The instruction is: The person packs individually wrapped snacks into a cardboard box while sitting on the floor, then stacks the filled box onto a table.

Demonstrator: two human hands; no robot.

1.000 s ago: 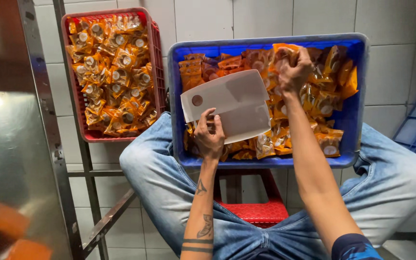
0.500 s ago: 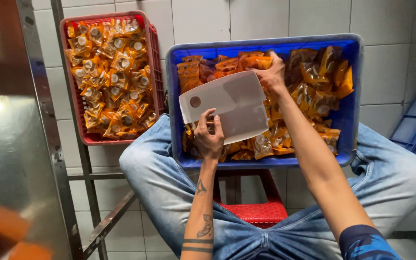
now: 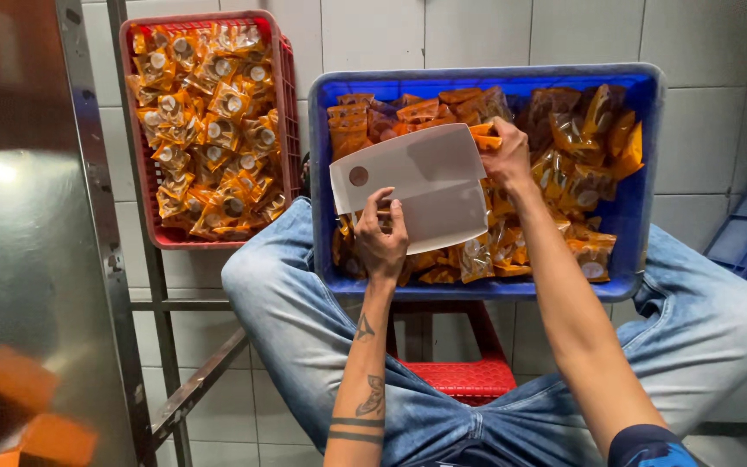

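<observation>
Your left hand (image 3: 381, 242) is closed on the near edge of the white plastic board (image 3: 414, 184), fingers curled over the top face and thumb pressed alongside, so the board is pinched there. Your right hand (image 3: 507, 154) is clenched at the board's far right corner, fingers wrapped around an orange snack packet (image 3: 486, 136) that touches that corner; whether it also grips the board itself you cannot tell from here. The board lies tilted between your two hands, over the middle of the blue crate (image 3: 641, 173), with a small round brown mark near its left end.

Taking the blue crate as your landmark: it rests across your knees, the loose orange packets (image 3: 585, 173) fill it under and around the board, piled deepest on its right side, and a neater row stands along its back wall. Just left of the crate stands a red crate (image 3: 285, 104) packed with more orange packets (image 3: 205, 130). Below the crate, between your legs in blue jeans (image 3: 304, 329), a red stool (image 3: 464, 378) shows. Further left of the crate, past the red one, a metal rack upright (image 3: 136, 285) and a shiny steel panel (image 3: 19, 259) rise.
</observation>
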